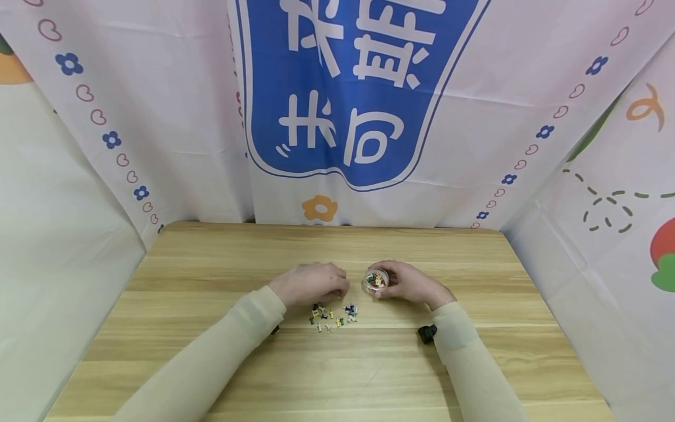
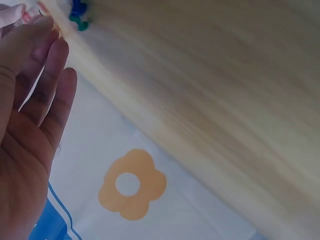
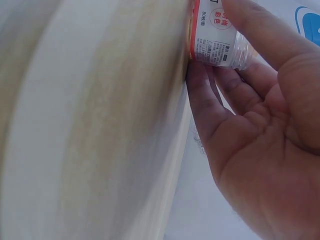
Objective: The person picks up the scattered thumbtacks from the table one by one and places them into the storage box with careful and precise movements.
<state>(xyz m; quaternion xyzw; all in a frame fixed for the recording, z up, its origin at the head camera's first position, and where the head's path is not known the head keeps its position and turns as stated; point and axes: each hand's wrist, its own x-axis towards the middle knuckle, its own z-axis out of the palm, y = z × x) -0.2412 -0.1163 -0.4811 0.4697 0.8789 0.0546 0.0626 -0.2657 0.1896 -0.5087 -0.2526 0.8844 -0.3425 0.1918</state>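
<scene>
Pins (image 1: 333, 315) lie mid-desk; right hand (image 1: 408, 282) grips the jar (image 1: 377, 279), left hand (image 1: 314, 283) curls beside them, grasp unclear; better to pinch singly.

Between your right-hand fingers (image 3: 235, 30), the small clear jar (image 3: 217, 42) is showing a white label reading "80枚/筒" beside a red seal; its finer print is blurring. Beyond your fingertips, the blue banner (image 1: 348, 88) is showing large white characters, inverted and unreadable.

A light wooden table (image 1: 327, 375) with rounded far corners fills the lower half of the frame. Behind it hangs a white cloth backdrop (image 1: 158, 117) edged with small hearts and blue flowers. At upper centre sits a blue panel (image 1: 358, 88) with white characters, an orange flower (image 1: 319, 208) beneath it.
</scene>
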